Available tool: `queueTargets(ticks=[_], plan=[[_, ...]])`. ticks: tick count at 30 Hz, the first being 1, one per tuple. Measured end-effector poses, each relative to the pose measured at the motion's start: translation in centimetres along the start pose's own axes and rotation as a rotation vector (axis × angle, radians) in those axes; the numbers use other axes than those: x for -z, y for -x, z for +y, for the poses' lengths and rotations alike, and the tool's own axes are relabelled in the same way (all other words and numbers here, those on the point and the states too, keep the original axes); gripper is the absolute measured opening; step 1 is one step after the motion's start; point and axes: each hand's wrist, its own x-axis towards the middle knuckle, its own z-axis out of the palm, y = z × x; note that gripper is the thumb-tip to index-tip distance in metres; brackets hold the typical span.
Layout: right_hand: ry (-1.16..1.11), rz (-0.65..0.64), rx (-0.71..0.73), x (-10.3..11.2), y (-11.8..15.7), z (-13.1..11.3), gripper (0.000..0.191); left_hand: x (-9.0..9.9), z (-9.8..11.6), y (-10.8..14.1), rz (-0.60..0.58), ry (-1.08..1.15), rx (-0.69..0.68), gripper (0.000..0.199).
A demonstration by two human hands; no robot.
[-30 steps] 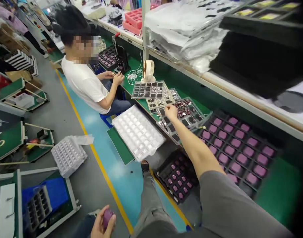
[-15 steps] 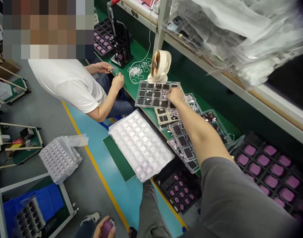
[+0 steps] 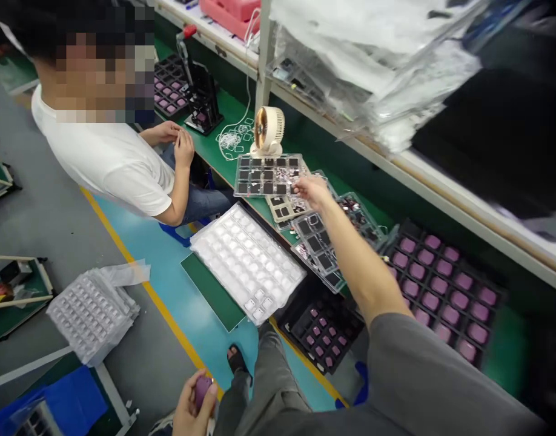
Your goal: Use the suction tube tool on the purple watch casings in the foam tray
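At the bottom of the head view my left hand (image 3: 194, 402) is wrapped round a small purple rounded case (image 3: 202, 389). My right arm reaches forward over the bench, and my right hand (image 3: 313, 190) is at the right edge of a clear compartment tray (image 3: 242, 192). Its fingertips are pinched together; whatever they hold, if anything, is too small to make out. Dark square pieces fill most of that tray's compartments, and small pinkish-white parts (image 3: 284, 174) lie heaped in some. More trays (image 3: 315, 243) of small parts overlap beneath my forearm.
A white moulded tray (image 3: 241, 260) juts out from the bench edge. Black trays of purple pieces stand right (image 3: 435, 284) and below (image 3: 326, 339). Behind the clear tray is a small fan (image 3: 269, 130). On the left sits a co-worker in a white shirt (image 3: 100, 151), near a black hand press (image 3: 200, 103).
My right hand has drawn back from the heaped small parts to the clear tray's right edge. My left hand with the purple case has come further into view. The view has shifted.
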Motion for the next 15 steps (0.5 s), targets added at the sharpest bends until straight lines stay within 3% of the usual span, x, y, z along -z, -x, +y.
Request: queueTargets(ticks=[4,7,9,12,15], plan=[[-0.275,0.042,0.021,3.4,16.8,3.1,0.026,-1.2,1.7,0.3,-0.273,0.065,-0.232,0.07],[-0.435,0.167,0.045,7.4,31.7,7.5,0.042,-4.1,2.9,2.2,-0.654,-0.004,-0.327,0.057],[-0.502,0.29,0.055,10.5,41.2,10.8,0.047,-6.5,2.9,4.7,-0.86,-0.065,-0.361,0.049],[-0.588,0.544,0.023,15.4,53.2,15.4,0.046,-9.6,1.1,10.0,-1.101,-0.165,-0.402,0.043],[-0.69,0.822,0.044,19.3,63.0,18.8,0.042,-12.0,-2.8,16.0,-1.307,-0.28,-0.428,0.043]])
